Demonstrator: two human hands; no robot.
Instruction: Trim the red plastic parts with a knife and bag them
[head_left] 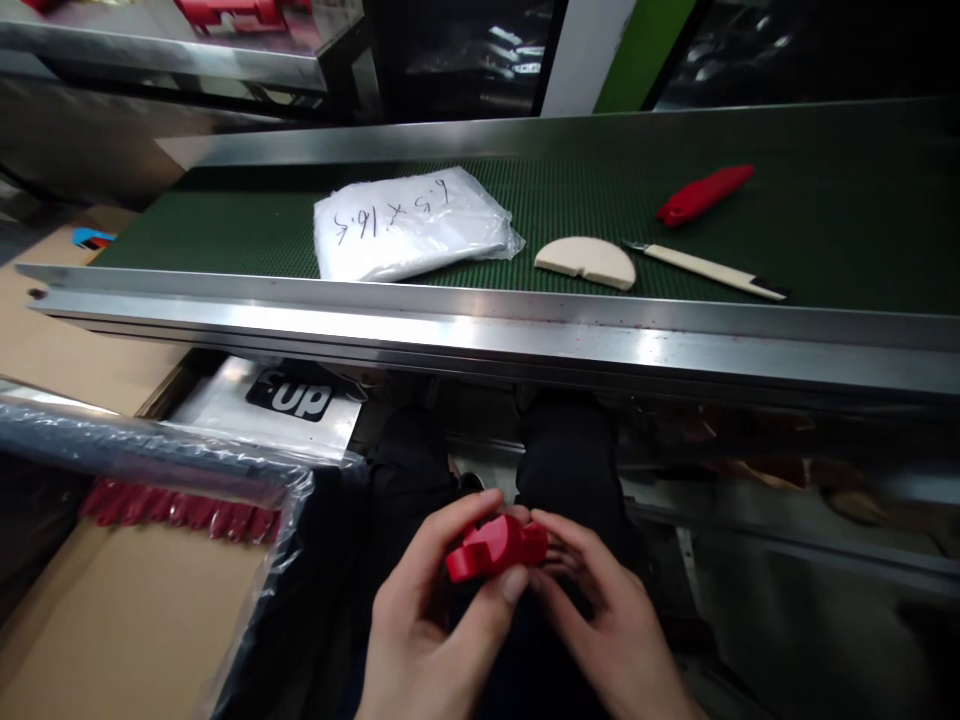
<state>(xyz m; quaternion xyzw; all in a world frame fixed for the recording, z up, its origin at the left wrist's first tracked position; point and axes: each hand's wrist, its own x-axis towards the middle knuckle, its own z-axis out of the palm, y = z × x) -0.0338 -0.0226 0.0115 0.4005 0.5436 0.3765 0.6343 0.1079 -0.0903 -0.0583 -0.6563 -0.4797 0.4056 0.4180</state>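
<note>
A red moulded plastic part (499, 546) is held above my lap, in front of the conveyor. My left hand (442, 610) grips its left side, thumb below and index finger along the top. At its right end the fingers of my right hand (592, 600) close round it, partly hiding that end. On the green belt lie a long red plastic piece (705, 195), a slim cream-handled knife (709, 268) with a metal tip, and a cream half-round block (586, 260) with a small notch.
A plastic-wrapped white packet (412, 225) with handwriting sits on the conveyor belt (247, 215). The metal rail (465, 325) runs across in front of me. At lower left, a plastic-lined box (292, 500) holds cardboard and a row of red pieces (180, 510).
</note>
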